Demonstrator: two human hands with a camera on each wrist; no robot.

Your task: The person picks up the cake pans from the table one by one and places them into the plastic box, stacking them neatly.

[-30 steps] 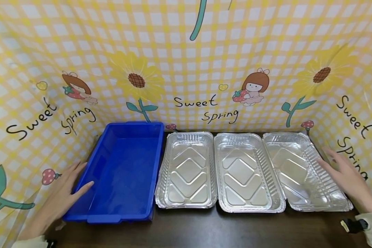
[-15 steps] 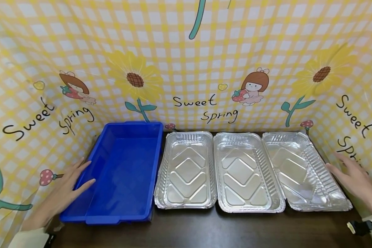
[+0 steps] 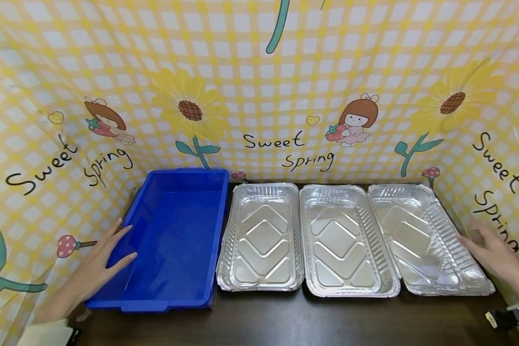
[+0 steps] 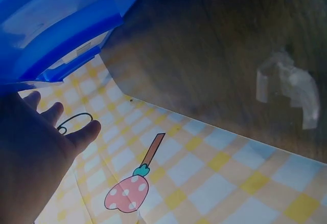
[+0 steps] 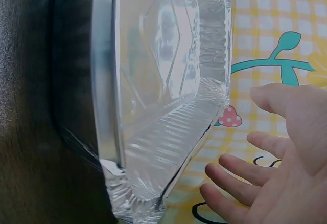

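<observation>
My left hand (image 3: 96,269) is at the left long side of a blue plastic tray (image 3: 177,240), thumb over its rim and fingers spread and relaxed. In the left wrist view this hand (image 4: 43,150) lies beside the tray's blue rim (image 4: 71,37); whether it touches cannot be told. My right hand (image 3: 495,257), slightly blurred, is just right of the rightmost aluminium foil tray (image 3: 408,238). The right wrist view shows the hand (image 5: 278,152) with fingers loosely extended, holding nothing, and a gap between it and the foil tray (image 5: 153,137).
Two more foil trays, one left (image 3: 265,238) and one middle (image 3: 337,235), stand in a row between the blue tray and the rightmost one. All sit on a dark wooden table (image 3: 277,319). A yellow checked cloth (image 3: 268,86) rises behind and on both sides.
My right hand has drawn off the right foil tray's outer rim and moved a little right and down. My left hand has shifted slightly right along the blue tray's side.
</observation>
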